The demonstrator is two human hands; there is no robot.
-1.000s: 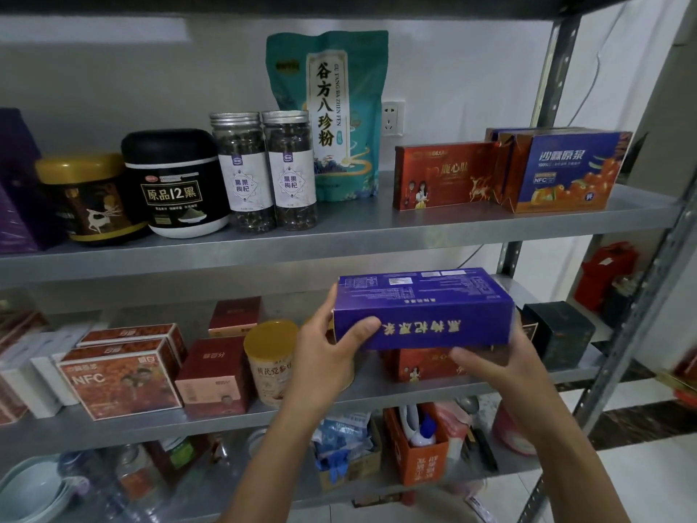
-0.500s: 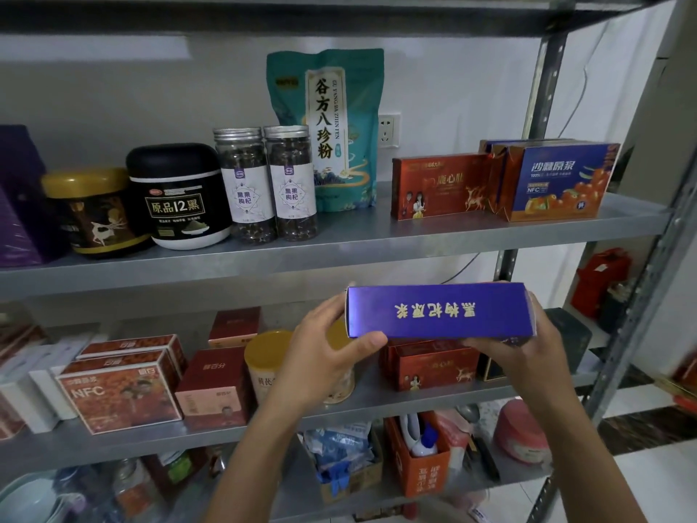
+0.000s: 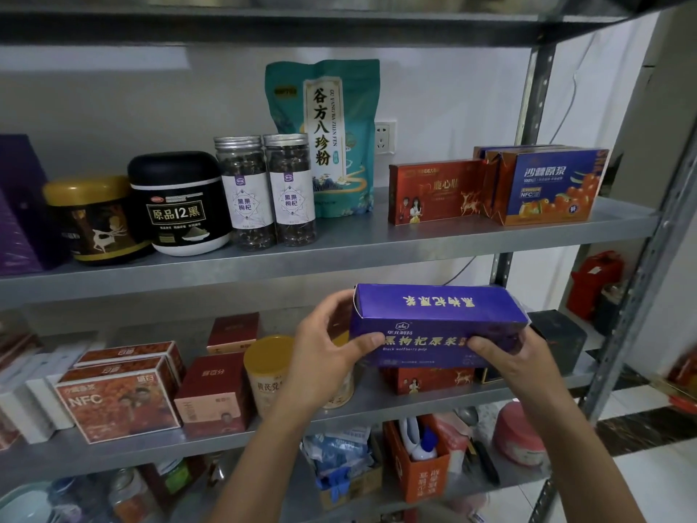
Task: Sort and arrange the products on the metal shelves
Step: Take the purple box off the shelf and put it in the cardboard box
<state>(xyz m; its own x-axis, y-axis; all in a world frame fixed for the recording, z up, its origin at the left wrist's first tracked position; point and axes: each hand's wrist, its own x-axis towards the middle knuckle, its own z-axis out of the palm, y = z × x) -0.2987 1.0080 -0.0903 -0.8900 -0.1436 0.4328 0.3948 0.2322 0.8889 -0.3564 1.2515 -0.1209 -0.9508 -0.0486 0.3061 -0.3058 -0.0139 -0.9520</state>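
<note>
Both hands hold a purple box (image 3: 437,322) level in front of the middle shelf (image 3: 377,411), toward its right end. The left hand (image 3: 324,356) wraps the box's left end, with its thumb across the front face and its fingers curled behind. The right hand (image 3: 516,366) cups the lower right corner from below, thumb on the front face. Both forearms rise from the bottom of the view. The box lies lengthwise, and gold lettering reads upside down on its top face.

Directly below it on the middle shelf is a red box (image 3: 426,381); whether the two touch cannot be told. Just beside the left hand stands a gold-lidded canister (image 3: 267,371), with a dark red box (image 3: 215,390) and two NFC boxes (image 3: 117,402) further toward the left end. A dark box (image 3: 558,337) sits near the right end.

On the upper shelf (image 3: 339,254), two clear jars (image 3: 245,190) with metal lids stand touching, both full of dark dried berries. A black jar (image 3: 179,203) stands to their left and a teal pouch (image 3: 328,137) behind them. A blue-and-orange box (image 3: 547,186) stands at the right end.

On the lowest shelf, an open orange carton (image 3: 418,477) holds a white-and-blue bottle (image 3: 422,443).
</note>
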